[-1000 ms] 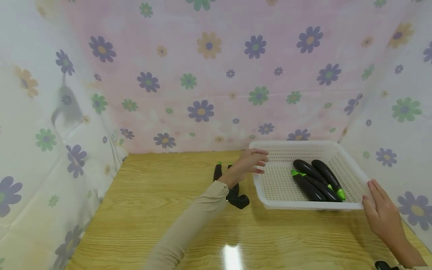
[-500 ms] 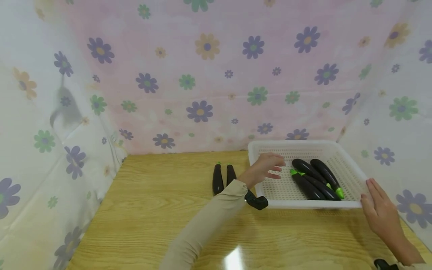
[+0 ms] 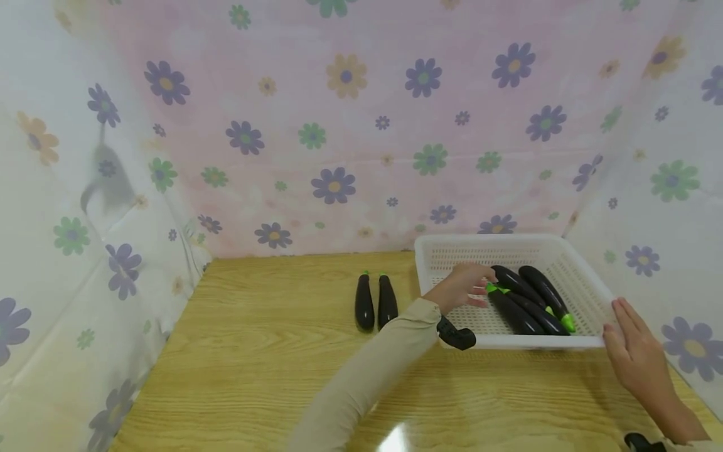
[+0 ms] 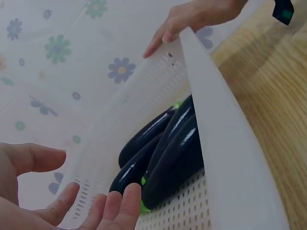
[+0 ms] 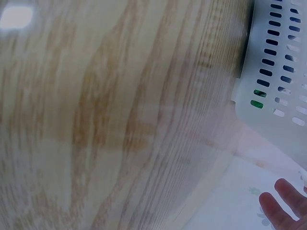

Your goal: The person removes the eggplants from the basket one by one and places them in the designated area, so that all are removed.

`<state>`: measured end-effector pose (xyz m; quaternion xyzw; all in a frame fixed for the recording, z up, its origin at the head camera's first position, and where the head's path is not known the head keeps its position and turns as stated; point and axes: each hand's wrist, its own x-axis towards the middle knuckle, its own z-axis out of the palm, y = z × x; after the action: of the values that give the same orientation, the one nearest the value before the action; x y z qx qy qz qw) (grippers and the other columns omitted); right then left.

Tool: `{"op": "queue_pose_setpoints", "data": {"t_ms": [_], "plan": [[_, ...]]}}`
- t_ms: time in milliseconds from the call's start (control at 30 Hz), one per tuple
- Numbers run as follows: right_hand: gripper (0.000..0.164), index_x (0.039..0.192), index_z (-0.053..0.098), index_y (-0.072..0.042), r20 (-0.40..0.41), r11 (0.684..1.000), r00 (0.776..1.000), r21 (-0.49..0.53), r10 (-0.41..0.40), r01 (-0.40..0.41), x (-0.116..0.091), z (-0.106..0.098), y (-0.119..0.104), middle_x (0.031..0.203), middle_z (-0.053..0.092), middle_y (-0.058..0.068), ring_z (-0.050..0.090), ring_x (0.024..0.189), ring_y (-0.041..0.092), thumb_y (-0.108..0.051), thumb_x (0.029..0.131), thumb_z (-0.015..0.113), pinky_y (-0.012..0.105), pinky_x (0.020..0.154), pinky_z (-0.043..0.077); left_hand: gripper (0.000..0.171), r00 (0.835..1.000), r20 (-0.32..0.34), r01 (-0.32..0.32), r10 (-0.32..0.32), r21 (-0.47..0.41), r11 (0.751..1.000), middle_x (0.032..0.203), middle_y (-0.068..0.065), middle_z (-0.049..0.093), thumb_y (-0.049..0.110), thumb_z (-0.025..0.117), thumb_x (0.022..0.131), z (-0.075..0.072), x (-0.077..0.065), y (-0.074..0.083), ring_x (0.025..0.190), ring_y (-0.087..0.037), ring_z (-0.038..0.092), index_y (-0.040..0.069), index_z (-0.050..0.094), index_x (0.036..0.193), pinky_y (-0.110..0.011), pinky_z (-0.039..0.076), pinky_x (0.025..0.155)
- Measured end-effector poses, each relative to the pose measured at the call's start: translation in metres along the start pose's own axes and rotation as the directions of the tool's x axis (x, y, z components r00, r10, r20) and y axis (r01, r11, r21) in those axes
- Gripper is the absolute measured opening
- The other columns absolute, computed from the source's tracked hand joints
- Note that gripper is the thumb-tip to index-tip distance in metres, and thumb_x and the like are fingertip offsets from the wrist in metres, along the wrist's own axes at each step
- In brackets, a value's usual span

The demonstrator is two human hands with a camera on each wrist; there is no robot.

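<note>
Several dark purple eggplants [image 3: 518, 312] with green stems lie in a white perforated plastic basket [image 3: 539, 342]. My left hand [image 3: 464, 285] reaches over the basket's left side, fingertips right by the eggplants' stem ends. In the left wrist view its thumb and fingers [image 4: 129, 203] are spread apart with nothing between them. My right hand [image 3: 641, 351] rests on the basket's front right corner, fingers fairly straight along the rim. The right wrist view catches only two of its fingertips [image 5: 273, 208], beside the basket wall [image 5: 266, 91].
Two more eggplants, one on the left [image 3: 364, 304] and one on the right [image 3: 387, 301], lie side by side on the wooden table [image 3: 254, 345], left of the basket. Flower-printed cloth [image 3: 339, 125] hangs behind the table and along both sides.
My left hand has moved right, from the basket's left rim to beside the eggplants inside it. The two eggplants on the table came into fuller view. My right hand stays at the corner.
</note>
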<state>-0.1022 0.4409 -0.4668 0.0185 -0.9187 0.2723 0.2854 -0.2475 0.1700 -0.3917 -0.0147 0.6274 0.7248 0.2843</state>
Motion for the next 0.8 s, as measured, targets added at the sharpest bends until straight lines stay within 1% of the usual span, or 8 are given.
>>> {"op": "queue_pose_setpoints", "data": {"t_ms": [33,100,267,367,500,567,667,800], "plan": [[0.053,0.148,0.024,0.001,0.004,1.0,1.0,0.002,0.005,-0.005,-0.001,0.0,0.0,0.155,0.018,0.015,0.014,0.139,0.04,-0.009,0.097,0.038,0.055,0.112,0.006,0.021,1.0,-0.011,0.007,-0.007,0.002,1.0,0.101,-0.017,0.057,0.004,0.067,0.076,0.003,0.001,-0.002,0.074,-0.026,0.051,0.01,0.065,0.096,-0.053,0.052,0.078],[0.053,0.148,0.024,0.001,0.01,1.0,1.0,0.001,0.013,-0.013,-0.002,0.0,0.0,0.155,0.016,0.014,0.013,0.14,0.039,-0.009,0.098,0.038,0.055,0.112,0.005,0.024,0.999,-0.023,0.024,-0.023,0.004,1.0,0.104,-0.018,0.056,0.004,0.066,0.076,0.009,0.002,-0.004,0.079,-0.03,0.052,0.008,0.064,0.1,-0.054,0.051,0.081],[0.053,0.148,0.025,0.001,-0.002,1.0,1.0,-0.01,-0.004,0.004,-0.001,0.0,0.001,0.155,0.018,0.014,0.014,0.141,0.035,-0.01,0.098,0.039,0.049,0.114,0.005,0.032,0.998,-0.04,0.042,-0.041,0.016,0.999,0.108,-0.018,0.054,0.004,0.065,0.077,0.018,0.004,-0.008,0.1,-0.04,0.052,0.006,0.062,0.108,-0.056,0.049,0.084],[0.053,0.148,0.024,0.0,0.004,1.0,1.0,-0.011,-0.013,0.013,0.001,0.0,-0.001,0.155,0.017,0.015,0.014,0.14,0.037,-0.01,0.099,0.038,0.052,0.113,0.006,0.036,0.996,-0.062,0.058,-0.057,0.007,0.998,0.106,-0.019,0.054,0.004,0.066,0.076,0.02,0.007,-0.01,0.101,-0.041,0.053,0.006,0.06,0.112,-0.055,0.049,0.083],[0.053,0.148,0.023,0.0,0.0,1.0,1.0,-0.015,-0.005,0.005,0.002,0.0,-0.003,0.155,0.018,0.016,0.015,0.139,0.039,-0.01,0.098,0.038,0.055,0.111,0.007,0.044,0.99,-0.091,0.107,-0.11,-0.036,0.994,0.105,-0.022,0.053,0.005,0.067,0.074,0.022,0.012,-0.012,0.1,-0.042,0.054,0.007,0.058,0.117,-0.055,0.05,0.083],[0.053,0.148,0.025,0.001,-0.008,1.0,1.0,-0.014,-0.001,0.001,0.001,0.001,-0.004,0.154,0.019,0.017,0.016,0.139,0.04,-0.009,0.098,0.038,0.055,0.111,0.008,0.045,0.987,-0.091,0.131,-0.136,-0.053,0.99,0.106,-0.023,0.053,0.005,0.068,0.074,0.023,0.014,-0.014,0.1,-0.042,0.054,0.009,0.058,0.118,-0.056,0.049,0.083],[0.052,0.147,0.026,0.002,-0.016,1.0,1.0,-0.011,0.001,-0.001,0.0,0.001,-0.004,0.154,0.02,0.017,0.016,0.139,0.039,-0.009,0.098,0.039,0.054,0.112,0.008,0.048,0.984,-0.063,0.159,-0.165,-0.084,0.984,0.109,-0.025,0.051,0.005,0.067,0.075,0.024,0.016,-0.016,0.102,-0.043,0.052,0.009,0.057,0.122,-0.057,0.048,0.085],[0.052,0.146,0.027,0.003,-0.021,1.0,1.0,-0.006,-0.01,0.01,-0.001,0.0,-0.003,0.154,0.02,0.016,0.017,0.139,0.039,-0.009,0.098,0.039,0.053,0.112,0.008,0.052,0.975,-0.051,0.207,-0.215,-0.129,0.97,0.113,-0.027,0.048,0.004,0.065,0.076,0.028,0.016,-0.021,0.106,-0.046,0.048,0.002,0.052,0.126,-0.059,0.045,0.088]]}}
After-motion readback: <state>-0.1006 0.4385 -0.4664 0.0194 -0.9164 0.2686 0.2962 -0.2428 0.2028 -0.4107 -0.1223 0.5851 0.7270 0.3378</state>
